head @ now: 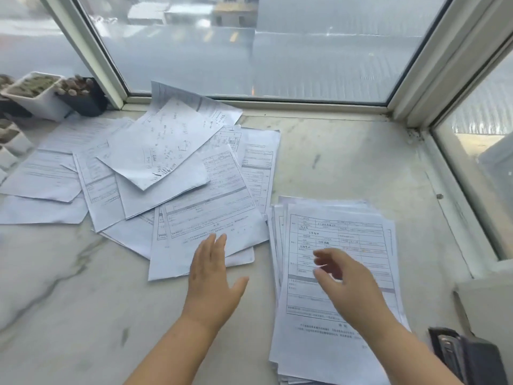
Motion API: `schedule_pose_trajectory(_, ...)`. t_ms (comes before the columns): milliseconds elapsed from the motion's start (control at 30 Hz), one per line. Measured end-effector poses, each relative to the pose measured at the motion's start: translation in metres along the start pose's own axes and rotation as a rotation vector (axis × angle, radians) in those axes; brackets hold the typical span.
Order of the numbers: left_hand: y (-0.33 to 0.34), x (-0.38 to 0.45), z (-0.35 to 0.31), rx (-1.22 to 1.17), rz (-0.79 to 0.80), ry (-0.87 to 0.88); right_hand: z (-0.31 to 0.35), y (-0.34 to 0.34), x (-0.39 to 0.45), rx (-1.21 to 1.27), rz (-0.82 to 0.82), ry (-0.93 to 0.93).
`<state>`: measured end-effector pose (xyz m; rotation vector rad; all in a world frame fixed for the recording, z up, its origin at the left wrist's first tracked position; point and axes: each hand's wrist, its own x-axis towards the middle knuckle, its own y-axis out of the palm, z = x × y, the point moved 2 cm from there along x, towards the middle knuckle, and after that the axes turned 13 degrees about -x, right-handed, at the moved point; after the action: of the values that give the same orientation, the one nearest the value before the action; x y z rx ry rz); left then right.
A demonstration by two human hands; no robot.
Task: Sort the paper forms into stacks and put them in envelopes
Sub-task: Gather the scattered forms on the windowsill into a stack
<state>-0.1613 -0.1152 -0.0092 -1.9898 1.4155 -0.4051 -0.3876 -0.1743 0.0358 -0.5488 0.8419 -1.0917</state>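
A marble sill (347, 162) fills the frame below a window (249, 45). Loose forms (155, 173) lie scattered and overlapping across the centre left. A rough stack (333, 223) sits at lower right. The left hand (213, 276), lower centre, lies flat with straight fingers, fingertips on the nearest loose form, gripping nothing. The right hand (344, 282) hovers blurred over the stack, fingers loosely bent, holding nothing. Pots (41, 93) stand at upper left; a dark stapler (466, 357) sits at lower right.

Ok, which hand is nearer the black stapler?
Right. The right hand hovers over the neat stack, left of the stapler; the left hand lies further left, fingertips on the loose pile.
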Motion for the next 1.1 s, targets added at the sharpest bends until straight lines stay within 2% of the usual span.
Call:
schedule_pose_trajectory(100, -0.006, 0.026, 0.032, 0.340, 0.097, -0.050, 0.031, 0.045, 0.012, 0.136, 0.298, 0.070)
schedule_pose_trajectory(167, -0.007, 0.040, 0.049, 0.389, 0.111, -0.057, 0.042, 0.069, 0.018, 0.258, 0.398, 0.194)
schedule_pose_trajectory(267, -0.014, 0.053, 0.063, 0.393, 0.136, 0.164, 0.046, 0.083, 0.027, 0.566, 0.358, 0.388)
schedule_pose_trajectory(333, -0.026, 0.057, 0.068, 0.330, 0.137, 0.235, 0.048, 0.084, 0.034, 0.781, 0.331, 0.493)
schedule_pose_trajectory(467, -0.064, 0.053, 0.077, 0.114, 0.019, 0.367, 0.045, 0.082, 0.049, 0.979, 0.352, 0.638)
schedule_pose_trajectory(633, -0.067, 0.012, 0.087, 0.102, 0.172, 0.615, 0.067, 0.084, 0.064, 0.969, 0.538, 0.532)
schedule_pose_trajectory(733, -0.059, 0.003, 0.095, 0.169, 0.309, 0.696, 0.076, 0.099, 0.067, 0.765, 0.542, 0.533)
schedule_pose_trajectory(800, -0.069, 0.016, 0.091, 0.100, 0.325, 0.625, 0.074, 0.107, 0.069, 0.613, 0.484, 0.556)
schedule_pose_trajectory(867, -0.087, 0.049, 0.090, 0.013, 0.167, 0.525, 0.076, 0.111, 0.068, 0.537, 0.453, 0.546)
schedule_pose_trajectory(900, -0.096, 0.071, 0.087, 0.042, 0.072, 0.485, 0.075, 0.113, 0.066, 0.531, 0.445, 0.537)
schedule_pose_trajectory(967, -0.107, 0.117, 0.086, 0.302, -0.016, 0.375, 0.078, 0.113, 0.061, 0.545, 0.443, 0.502)
schedule_pose_trajectory(1033, -0.107, 0.158, 0.088, 0.563, 0.039, 0.180, 0.081, 0.113, 0.060, 0.550, 0.438, 0.466)
schedule_pose_trajectory(1100, -0.101, 0.186, 0.091, 0.702, 0.053, 0.076, 0.086, 0.113, 0.063, 0.545, 0.422, 0.414)
